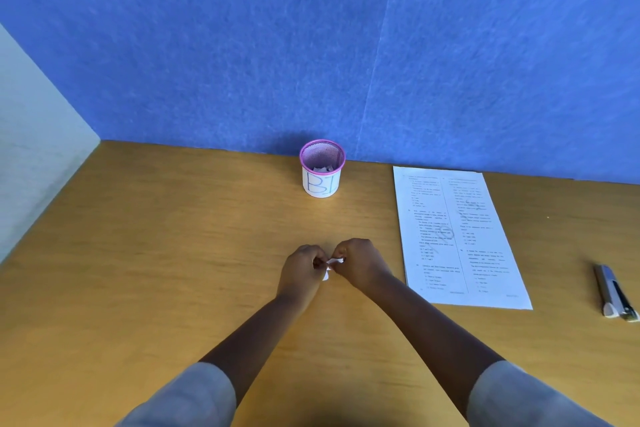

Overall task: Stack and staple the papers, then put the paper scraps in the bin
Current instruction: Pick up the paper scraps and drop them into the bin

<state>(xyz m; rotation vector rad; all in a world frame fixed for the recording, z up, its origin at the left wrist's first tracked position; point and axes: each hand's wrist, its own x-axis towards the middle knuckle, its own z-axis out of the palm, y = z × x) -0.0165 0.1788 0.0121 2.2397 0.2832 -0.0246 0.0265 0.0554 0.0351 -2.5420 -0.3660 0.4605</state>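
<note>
A small white paper scrap (331,264) is pinched between my left hand (302,267) and my right hand (358,262), which meet just above the middle of the wooden desk (173,236). Beyond my hands, against the blue wall, stands a pink mesh bin (322,168) with a white label reading "BI"; white scraps lie inside it. A stack of printed papers (457,236) lies flat to the right of my hands. Further right, near the frame edge, a grey and black stapler (613,291) rests on the desk.
A blue felt partition (311,45) backs the desk and a pale wall (31,149) closes the left side. My grey sleeves show at the bottom of the frame.
</note>
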